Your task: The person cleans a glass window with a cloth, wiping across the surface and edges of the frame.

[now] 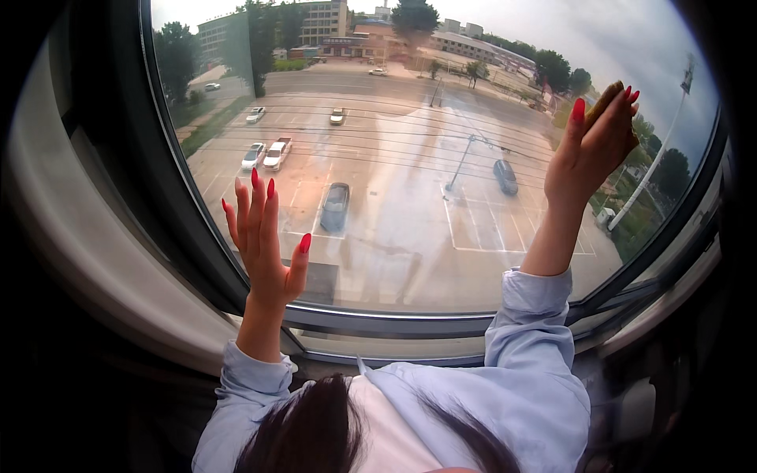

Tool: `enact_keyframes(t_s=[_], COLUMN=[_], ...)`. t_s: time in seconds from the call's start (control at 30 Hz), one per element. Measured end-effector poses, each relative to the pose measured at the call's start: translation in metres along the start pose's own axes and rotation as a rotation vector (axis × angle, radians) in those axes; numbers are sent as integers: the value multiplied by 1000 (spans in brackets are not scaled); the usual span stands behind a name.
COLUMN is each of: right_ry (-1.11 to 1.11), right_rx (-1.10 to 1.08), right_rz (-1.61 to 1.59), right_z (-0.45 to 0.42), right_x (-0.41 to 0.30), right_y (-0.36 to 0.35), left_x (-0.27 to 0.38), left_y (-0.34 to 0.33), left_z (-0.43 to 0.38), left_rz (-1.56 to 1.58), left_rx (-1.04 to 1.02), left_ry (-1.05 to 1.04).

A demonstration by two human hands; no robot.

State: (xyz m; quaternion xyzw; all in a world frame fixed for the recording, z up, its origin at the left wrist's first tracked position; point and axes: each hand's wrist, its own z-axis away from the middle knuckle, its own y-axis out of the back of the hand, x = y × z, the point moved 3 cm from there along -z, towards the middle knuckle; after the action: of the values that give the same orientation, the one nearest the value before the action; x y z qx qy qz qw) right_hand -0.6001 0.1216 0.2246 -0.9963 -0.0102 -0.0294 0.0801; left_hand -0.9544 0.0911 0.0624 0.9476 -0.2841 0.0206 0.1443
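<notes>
A large window pane [390,260] fills the view before me, with cloudy smears on the glass. Raised at its left part is my left hand [266,242], fingers apart and holding nothing; whether it touches the glass I cannot tell. Up at the pane's right side, my right hand [591,139] holds a folded brownish cloth [604,105], which shows beyond the fingers and past the hand's right edge. Much of the cloth is hidden behind the hand. Light blue sleeves are rolled up on both forearms.
A dark window frame [390,322] borders the glass below and at both sides. A pale curved wall or reveal [118,248] lies at the left. Outside, far below, are a car park with several cars, overhead wires, a road, trees and buildings.
</notes>
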Motion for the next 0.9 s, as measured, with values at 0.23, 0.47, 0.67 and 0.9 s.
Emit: enact_keyframes(t_s=[0.23, 0.47, 0.67, 0.9], right_ry=[181, 285, 700, 88], right_rx=[90, -110, -255, -125], right_rz=[-144, -317, -308, -58], right_z=[-15, 7, 68, 36], right_x=[-103, -229, -247, -36], right_y=[-14, -9, -1, 7], left_x=[-30, -51, -98, -132], left_y=[33, 43, 50, 60], left_z=[24, 32, 24, 27], left_rz=[-224, -334, -316, -245], left_rx=[119, 151, 190, 126], left_ry=[31, 106, 104, 28])
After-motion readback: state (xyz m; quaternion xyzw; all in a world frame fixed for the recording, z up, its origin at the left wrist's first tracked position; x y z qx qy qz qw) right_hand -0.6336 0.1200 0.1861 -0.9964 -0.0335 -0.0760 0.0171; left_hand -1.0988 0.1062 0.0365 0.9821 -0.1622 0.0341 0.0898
